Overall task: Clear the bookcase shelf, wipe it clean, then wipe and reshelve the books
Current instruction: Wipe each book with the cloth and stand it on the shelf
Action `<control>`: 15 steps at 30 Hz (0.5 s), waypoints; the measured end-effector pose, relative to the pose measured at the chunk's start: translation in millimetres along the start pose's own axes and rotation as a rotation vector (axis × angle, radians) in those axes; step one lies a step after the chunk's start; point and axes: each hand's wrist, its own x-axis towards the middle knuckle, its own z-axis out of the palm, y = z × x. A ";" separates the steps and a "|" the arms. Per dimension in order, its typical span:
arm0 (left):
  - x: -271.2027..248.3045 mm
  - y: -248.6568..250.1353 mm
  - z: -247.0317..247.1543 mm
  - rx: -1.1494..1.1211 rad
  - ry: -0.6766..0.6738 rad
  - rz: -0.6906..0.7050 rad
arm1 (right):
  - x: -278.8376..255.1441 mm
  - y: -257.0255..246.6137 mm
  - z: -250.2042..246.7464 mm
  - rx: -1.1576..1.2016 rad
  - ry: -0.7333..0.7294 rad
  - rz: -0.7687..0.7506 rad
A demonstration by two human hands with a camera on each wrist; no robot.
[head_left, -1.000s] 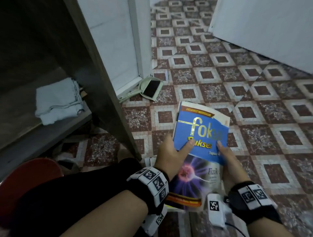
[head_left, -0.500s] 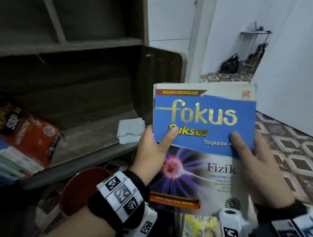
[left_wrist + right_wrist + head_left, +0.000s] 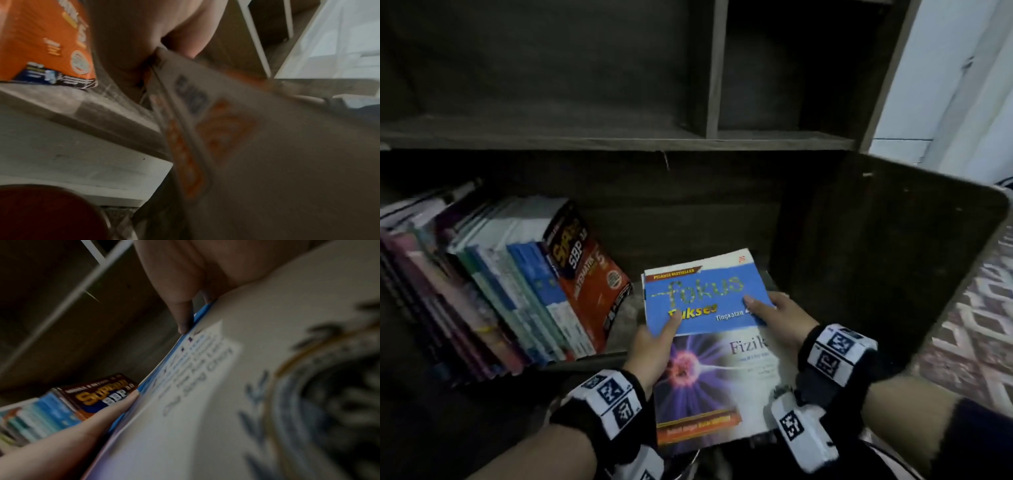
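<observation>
I hold a blue and white physics book titled "fokus" with both hands, its far end over the lower shelf. My left hand grips its left edge, thumb on the cover. My right hand grips the right edge, thumb on the blue band. In the left wrist view the book fills the right side, blurred. In the right wrist view the book runs along my thumb. A row of books leans on the shelf's left part, the orange "SBP" book outermost. The cloth is hidden.
The dark bookcase has an upper shelf with a divider. Its right side panel stands close to my right hand. A red round object lies below the shelf edge. Patterned floor tiles show at the right.
The book has moved from above the floor, up and left, then down towards the lower shelf beside the leaning books. Both hands kept their hold. The cloth seen earlier on the shelf is now out of sight.
</observation>
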 end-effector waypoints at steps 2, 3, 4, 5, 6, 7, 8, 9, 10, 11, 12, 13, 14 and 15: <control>20.5 -21.4 -6.7 0.081 0.039 -0.047 | 31.5 15.8 16.3 -0.042 -0.009 0.059; 30.6 -31.3 -9.1 0.107 0.050 -0.061 | 44.7 21.2 22.3 -0.071 -0.017 0.080; 40.7 -37.9 -11.3 0.124 0.058 -0.080 | 58.4 26.4 27.4 -0.088 -0.027 0.103; 52.0 -43.2 -12.2 0.126 0.065 -0.093 | 71.3 30.1 31.4 -0.100 -0.035 0.127; 64.2 -47.6 -12.9 0.135 0.070 -0.107 | 83.5 32.4 34.9 -0.109 -0.039 0.138; 78.0 -51.6 -13.7 0.153 0.066 -0.110 | 95.0 33.5 37.1 -0.120 -0.039 0.148; 90.9 -54.2 -13.3 0.177 0.056 -0.115 | 105.8 34.0 38.3 -0.124 -0.034 0.151; 104.3 -58.2 -12.3 0.196 0.055 -0.115 | 115.6 34.0 38.2 -0.129 -0.026 0.159; 116.5 -61.1 -11.1 0.234 0.059 -0.130 | 124.4 32.9 37.7 -0.136 -0.014 0.163; 129.9 -65.7 -11.0 0.280 0.052 -0.142 | 132.0 31.3 36.1 -0.153 -0.004 0.170; 140.3 -67.3 -9.9 0.323 0.039 -0.151 | 138.2 28.3 34.9 -0.180 0.002 0.181; 148.3 -66.1 -8.5 0.355 0.018 -0.153 | 144.2 25.4 34.0 -0.200 0.003 0.190; 154.6 -64.5 -7.3 0.387 -0.013 -0.153 | 150.6 24.9 34.7 -0.214 0.001 0.196; 158.6 -62.1 -6.1 0.441 -0.053 -0.142 | 156.3 26.0 36.6 -0.213 -0.012 0.205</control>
